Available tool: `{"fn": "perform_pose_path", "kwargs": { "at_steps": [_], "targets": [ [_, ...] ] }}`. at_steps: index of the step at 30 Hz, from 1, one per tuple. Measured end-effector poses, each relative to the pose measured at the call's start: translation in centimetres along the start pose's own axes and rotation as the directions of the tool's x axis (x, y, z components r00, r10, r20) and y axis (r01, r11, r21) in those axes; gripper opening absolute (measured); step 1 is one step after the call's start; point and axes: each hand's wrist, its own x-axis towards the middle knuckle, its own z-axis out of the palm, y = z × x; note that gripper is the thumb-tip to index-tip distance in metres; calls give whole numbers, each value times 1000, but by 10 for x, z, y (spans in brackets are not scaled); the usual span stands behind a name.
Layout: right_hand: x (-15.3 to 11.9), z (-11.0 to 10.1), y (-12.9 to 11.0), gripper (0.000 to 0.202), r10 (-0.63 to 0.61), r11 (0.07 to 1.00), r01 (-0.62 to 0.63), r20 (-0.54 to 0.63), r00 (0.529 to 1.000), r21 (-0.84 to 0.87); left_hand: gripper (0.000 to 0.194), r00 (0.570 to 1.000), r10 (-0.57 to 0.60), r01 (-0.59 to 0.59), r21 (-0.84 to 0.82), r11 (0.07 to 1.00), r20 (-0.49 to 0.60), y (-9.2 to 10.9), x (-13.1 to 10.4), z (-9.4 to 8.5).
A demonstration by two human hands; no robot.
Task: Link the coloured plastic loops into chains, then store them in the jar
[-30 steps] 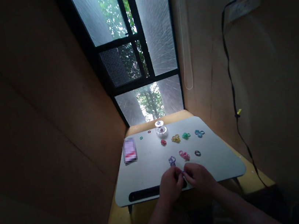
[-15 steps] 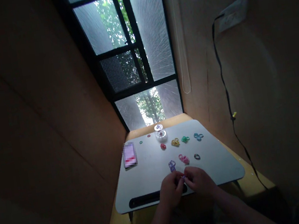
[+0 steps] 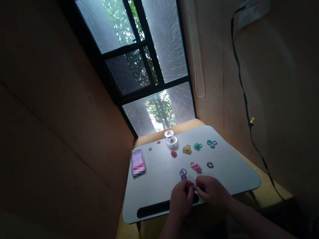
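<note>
Both my hands are closed in a pinch just above the near edge of a white lap desk. Between the fingertips of my left hand and my right hand shows a speck of a small purple band, mostly hidden. Just beyond my left hand lies a pile of purple bands. Pink bands are heaped past my right hand, with a dark ring-shaped band beside them.
Farther back lie piles of red, yellow, green and blue bands. A clear round container stands at the rear. At left is a blurred pink-purple packet. A black slot runs along the front edge.
My hands stay together over the front edge, with the fingertips slightly farther apart and less of the purple band showing. The camera view has shifted a little; the piles have not moved.
</note>
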Motion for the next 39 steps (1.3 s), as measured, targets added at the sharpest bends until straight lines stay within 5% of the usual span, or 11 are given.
{"fn": "perform_pose_path", "kwargs": {
  "at_steps": [39],
  "targets": [
    [0,4,4,12,18,1000,-18,-8,1000,1,11,999,18,-17,-21,1000,43,5,-1,-3]
  ]
}}
